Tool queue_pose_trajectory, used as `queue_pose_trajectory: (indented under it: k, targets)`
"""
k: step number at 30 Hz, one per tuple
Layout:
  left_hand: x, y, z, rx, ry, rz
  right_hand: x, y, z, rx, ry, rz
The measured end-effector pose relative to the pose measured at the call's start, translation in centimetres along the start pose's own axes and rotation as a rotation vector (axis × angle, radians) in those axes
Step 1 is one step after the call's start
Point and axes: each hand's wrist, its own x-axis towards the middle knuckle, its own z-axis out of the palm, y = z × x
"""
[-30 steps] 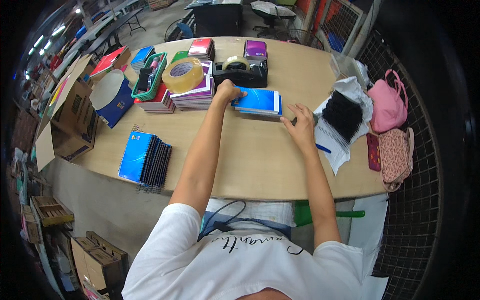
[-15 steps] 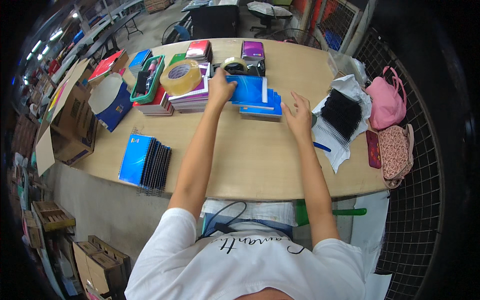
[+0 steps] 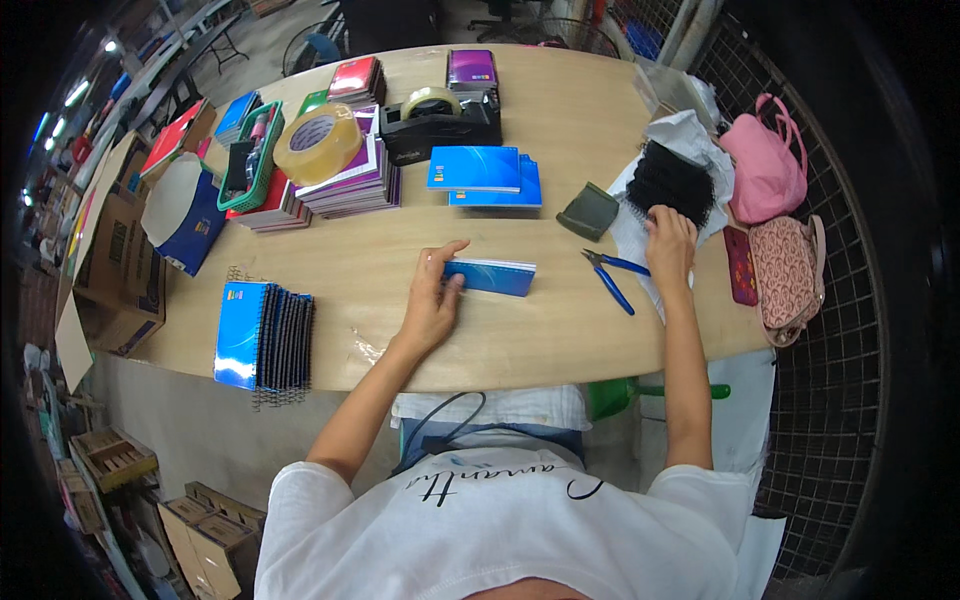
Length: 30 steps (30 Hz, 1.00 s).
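My left hand (image 3: 434,300) grips the left end of a blue notebook (image 3: 495,278), tilted up on its long edge over the table. No coil shows on it. My right hand (image 3: 670,243) is at a pile of black spiral binding coils (image 3: 664,183), its fingers curled down at the pile's near edge; the fingertips are partly hidden. White wrapping (image 3: 633,238) lies under the coils. Blue-handled cutting pliers (image 3: 612,282) lie between the hands, beside a dark green block-like object (image 3: 588,211). Behind the left hand lies a stack of blue notebooks (image 3: 495,190).
Coil-bound blue notebooks (image 3: 245,330) are stacked at the near left. A tape dispenser (image 3: 440,130), a large tape roll (image 3: 318,146), a green basket (image 3: 262,165) and a cardboard box (image 3: 115,265) stand farther back. Pink bag (image 3: 760,170) and patterned pouch (image 3: 790,275) sit right.
My left hand has brought a blue notebook from the stack toward me. My right hand has moved right onto the coils. The view has shifted, showing the pliers in full.
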Motion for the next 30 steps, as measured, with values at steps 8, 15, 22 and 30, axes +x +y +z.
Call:
queue_pose_trajectory:
  k: [8,15,22,30]
  targets:
    - [-0.1,-1.0,1.1,-0.064,0.078,-0.022,-1.7,-9.6,-4.9,0.832,-0.395,-0.006]
    - [-0.5,-0.7,1.0,-0.076,0.090,-0.019,-1.3,-12.1,-3.8,1.104,-0.367,0.006]
    - [-0.5,-0.7,1.1,-0.081,0.117,-0.023,-1.2,-12.1,-4.0,1.005,-0.399,-0.161]
    - [-0.8,-0.4,0.8,-0.065,0.114,-0.031,-0.7,-13.4,-5.5,0.915,-0.471,-0.151]
